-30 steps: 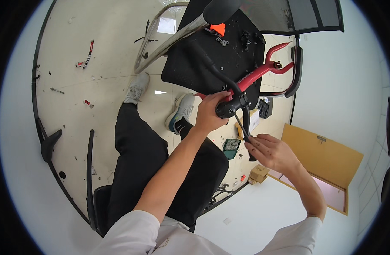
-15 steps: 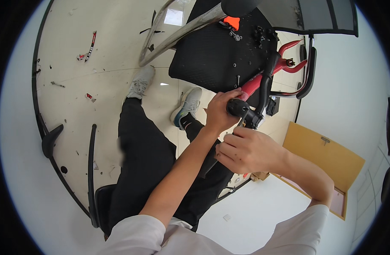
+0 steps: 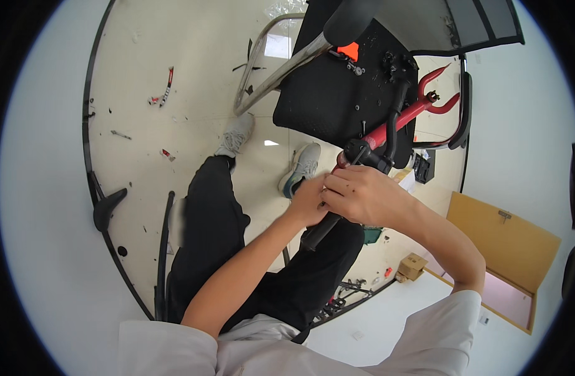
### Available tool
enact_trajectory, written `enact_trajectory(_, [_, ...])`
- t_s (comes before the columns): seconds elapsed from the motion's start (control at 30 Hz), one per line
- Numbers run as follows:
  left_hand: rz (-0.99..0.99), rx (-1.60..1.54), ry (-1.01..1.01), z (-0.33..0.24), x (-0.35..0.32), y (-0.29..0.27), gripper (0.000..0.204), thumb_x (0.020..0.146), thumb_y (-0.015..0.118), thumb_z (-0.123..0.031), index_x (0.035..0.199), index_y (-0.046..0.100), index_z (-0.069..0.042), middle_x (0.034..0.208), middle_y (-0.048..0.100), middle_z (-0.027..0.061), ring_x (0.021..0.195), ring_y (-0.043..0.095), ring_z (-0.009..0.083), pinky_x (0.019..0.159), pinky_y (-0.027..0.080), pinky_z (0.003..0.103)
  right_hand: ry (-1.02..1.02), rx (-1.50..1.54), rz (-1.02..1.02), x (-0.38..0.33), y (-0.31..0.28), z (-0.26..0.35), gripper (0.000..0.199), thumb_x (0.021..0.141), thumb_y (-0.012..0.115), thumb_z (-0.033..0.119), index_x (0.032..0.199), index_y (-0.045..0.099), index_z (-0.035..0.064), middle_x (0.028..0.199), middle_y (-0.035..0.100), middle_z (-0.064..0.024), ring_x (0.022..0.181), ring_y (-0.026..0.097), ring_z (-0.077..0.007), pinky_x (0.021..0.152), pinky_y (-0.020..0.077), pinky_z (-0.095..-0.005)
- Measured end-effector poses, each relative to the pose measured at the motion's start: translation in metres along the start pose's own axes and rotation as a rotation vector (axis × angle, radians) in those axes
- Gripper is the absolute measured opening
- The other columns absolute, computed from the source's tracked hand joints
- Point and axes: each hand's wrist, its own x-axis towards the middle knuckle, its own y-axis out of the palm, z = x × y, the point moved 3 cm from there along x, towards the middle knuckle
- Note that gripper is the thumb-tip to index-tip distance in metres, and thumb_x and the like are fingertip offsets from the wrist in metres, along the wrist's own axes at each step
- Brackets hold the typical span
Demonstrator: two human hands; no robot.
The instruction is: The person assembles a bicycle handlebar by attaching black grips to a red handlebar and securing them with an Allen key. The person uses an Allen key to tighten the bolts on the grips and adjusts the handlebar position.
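Observation:
In front of me a red bicycle fork (image 3: 383,133) leans across a chair seat, its two prongs pointing away. A black stem (image 3: 358,150) sits at its near end. The black handlebar (image 3: 392,138) runs alongside; its lower grip (image 3: 322,232) shows below my hands. My right hand (image 3: 370,195) is closed just below the stem, its fingers curled around what looks like a slim metal tool, mostly covered. Against its fingertips, my left hand (image 3: 309,199) is closed too. Its fingertips are hidden behind the right hand, so what they pinch cannot be seen.
The black chair seat (image 3: 319,103) carries an orange piece (image 3: 349,51), washers, bolts and dark parts. A bicycle saddle (image 3: 107,210) lies by the left wall. Scraps dot the floor. A cardboard box (image 3: 411,266) stands at lower right, near a yellow door (image 3: 504,235).
My left hand has let go of the fork's near end and come back beside my right hand. The right hand has turned, knuckles now upward. The whole view has shifted slightly.

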Motion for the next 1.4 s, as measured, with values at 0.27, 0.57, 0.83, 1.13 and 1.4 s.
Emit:
enact_trajectory(0.27, [0.526, -0.45, -0.556, -0.023, -0.009, 0.029, 0.025, 0.099, 0.05, -0.02, 0.097, 0.061, 0.002, 0.054, 0.058, 0.0073, 0.037, 0.055, 0.017, 0.032, 0.039, 0.03, -0.128, -0.348, 0.027, 0.018, 0.007, 0.006, 0.012, 0.072, 0.067, 0.016, 0.072, 0.056, 0.0092, 0.075, 0.053, 0.0, 0.076, 0.06, -0.015, 0.068, 0.0478, -0.0287])
enact_trajectory(0.57, [0.207, -0.274, -0.683, -0.026, -0.026, 0.04, 0.02, 0.097, 0.058, -0.02, 0.099, 0.06, 0.001, 0.05, 0.049, 0.0015, 0.034, 0.05, 0.0131, 0.035, 0.039, 0.03, 0.156, -0.053, 0.117, 0.051, 0.033, -0.068, 0.009, 0.085, 0.061, 0.014, 0.088, 0.062, 0.005, 0.077, 0.062, -0.0117, 0.071, 0.066, -0.0318, 0.063, 0.0537, -0.0423])
enact_trajectory(0.83, [0.193, -0.189, -0.621, -0.017, -0.04, 0.057, 0.022, 0.094, 0.06, -0.016, 0.091, 0.06, 0.006, 0.057, 0.056, 0.0127, 0.046, 0.058, 0.0192, 0.047, 0.044, 0.034, 0.678, 0.043, -0.137, -0.009, -0.048, -0.153, 0.018, 0.089, 0.062, 0.012, 0.098, 0.071, -0.0005, 0.084, 0.07, -0.0201, 0.082, 0.068, -0.0388, 0.076, 0.0544, -0.0433])
enact_trajectory(1.13, [0.206, -0.256, -0.683, -0.027, -0.032, 0.048, 0.022, 0.098, 0.057, -0.018, 0.082, 0.053, -0.004, 0.051, 0.046, -0.0006, 0.033, 0.046, 0.0113, 0.033, 0.038, 0.029, 0.069, -0.517, -0.02, 0.02, -0.026, -0.049, 0.024, 0.083, 0.064, 0.015, 0.106, 0.071, 0.011, 0.14, 0.058, -0.0051, 0.132, 0.05, -0.0195, 0.109, 0.0379, -0.0385])
enact_trajectory(1.4, [0.251, -0.308, -0.746, -0.025, -0.03, 0.046, 0.021, 0.097, 0.06, -0.017, 0.082, 0.053, -0.004, 0.051, 0.045, -0.0011, 0.033, 0.045, 0.0111, 0.032, 0.037, 0.029, 0.267, -0.573, -0.034, -0.041, -0.043, -0.096, 0.026, 0.083, 0.065, 0.012, 0.107, 0.073, 0.0061, 0.123, 0.066, -0.0068, 0.127, 0.054, -0.0216, 0.109, 0.0396, -0.0382])
